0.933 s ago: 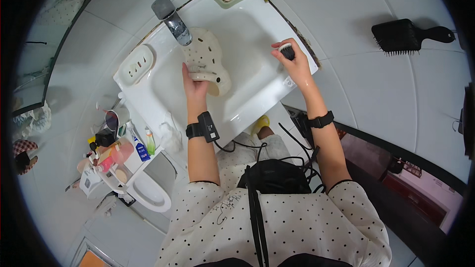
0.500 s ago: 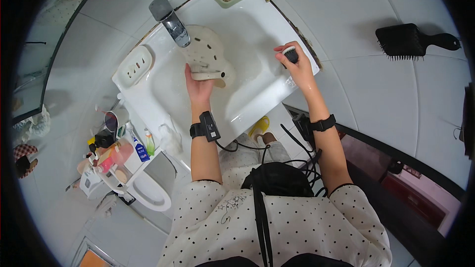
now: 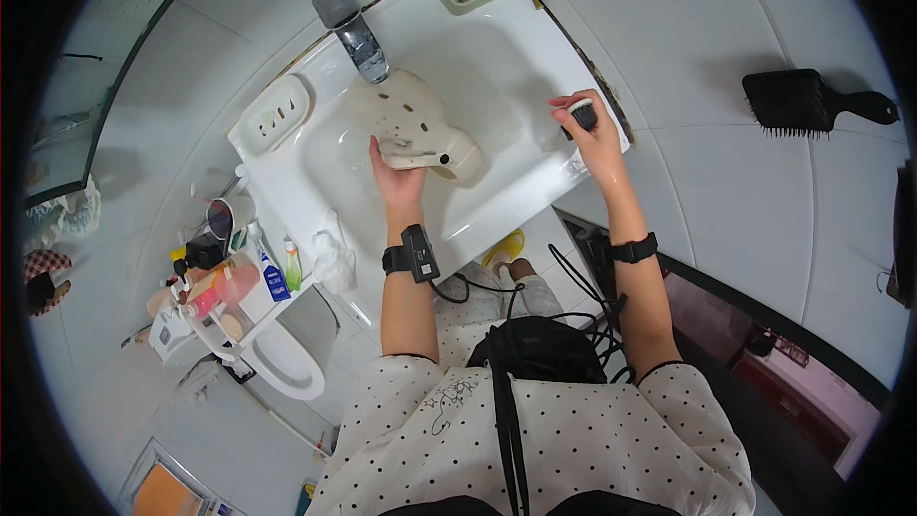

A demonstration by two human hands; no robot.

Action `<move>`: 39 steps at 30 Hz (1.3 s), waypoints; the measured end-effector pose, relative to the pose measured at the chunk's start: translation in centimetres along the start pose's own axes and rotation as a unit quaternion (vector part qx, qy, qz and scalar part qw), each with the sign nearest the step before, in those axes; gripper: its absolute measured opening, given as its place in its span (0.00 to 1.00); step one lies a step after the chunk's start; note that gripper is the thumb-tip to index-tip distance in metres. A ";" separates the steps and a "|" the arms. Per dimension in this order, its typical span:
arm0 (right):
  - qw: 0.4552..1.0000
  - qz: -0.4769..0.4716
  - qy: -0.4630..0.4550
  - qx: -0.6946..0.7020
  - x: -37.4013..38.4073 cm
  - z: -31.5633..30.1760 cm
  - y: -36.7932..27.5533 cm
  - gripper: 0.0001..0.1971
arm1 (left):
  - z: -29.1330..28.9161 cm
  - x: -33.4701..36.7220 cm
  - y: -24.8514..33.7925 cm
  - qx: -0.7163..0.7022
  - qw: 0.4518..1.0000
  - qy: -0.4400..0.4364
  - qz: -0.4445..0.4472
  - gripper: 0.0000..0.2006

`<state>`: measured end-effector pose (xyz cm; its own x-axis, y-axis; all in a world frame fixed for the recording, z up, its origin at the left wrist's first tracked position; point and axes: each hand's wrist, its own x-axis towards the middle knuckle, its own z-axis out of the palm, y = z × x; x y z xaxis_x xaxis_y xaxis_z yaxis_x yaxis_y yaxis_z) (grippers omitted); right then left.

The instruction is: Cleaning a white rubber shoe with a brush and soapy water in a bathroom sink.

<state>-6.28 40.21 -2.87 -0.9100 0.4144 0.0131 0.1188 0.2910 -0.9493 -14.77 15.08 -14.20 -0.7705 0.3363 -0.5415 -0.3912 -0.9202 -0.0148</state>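
A wet white clog (image 3: 396,117) with oval holes and dark smudges is held inside the sink basin, just below the faucet (image 3: 361,43). My left hand (image 3: 401,186) grips it from the near side, by the strap with its black rivet; part of the hand is hidden under the clog. Over the right side of the basin, my right hand (image 3: 602,139) is closed round a small scrub brush (image 3: 585,117) with dark bristles and a pale back. Brush and clog are apart. Whether water runs from the faucet, I cannot tell.
A green soap dish (image 3: 464,6) with two soaps sits at the sink's far corner, a white soap dish (image 3: 260,131) at its left. Crumpled white cloth (image 3: 333,263) lies near the left edge. Bottles (image 3: 272,272) crowd a shelf. A black hairbrush (image 3: 788,100) hangs on the wall.
The clog has come slightly away from the faucet toward me, its strap end swinging to the right. My right hand still holds the brush in about the same place. The whole view has shifted a little.
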 end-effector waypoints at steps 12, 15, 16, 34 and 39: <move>0.999 0.031 -0.007 0.015 0.2 -0.5 0.6 0.12 | 1.3 0.5 -0.4 0.001 1.000 0.007 -0.005 0.21; 1.000 0.027 -0.005 0.014 0.3 -0.5 0.5 0.12 | 2.0 0.0 -0.6 -0.006 0.999 0.038 -0.001 0.21; 0.999 0.024 -0.005 0.021 0.2 -0.4 0.4 0.12 | 1.6 0.2 -0.5 -0.007 0.999 0.038 0.000 0.21; 0.999 0.041 -0.012 0.018 0.3 -0.2 0.6 0.12 | 0.5 0.9 0.0 -0.013 1.000 0.015 -0.007 0.16; 0.999 0.029 -0.015 0.018 0.4 -0.1 0.7 0.12 | 0.9 1.2 0.0 0.011 0.999 0.025 -0.032 0.15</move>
<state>-6.54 40.69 -3.47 -0.9134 0.4038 -0.0505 0.1573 0.2358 -0.9590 -16.18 15.67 -14.14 -0.7177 0.3842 -0.5808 -0.4508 -0.8920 -0.0331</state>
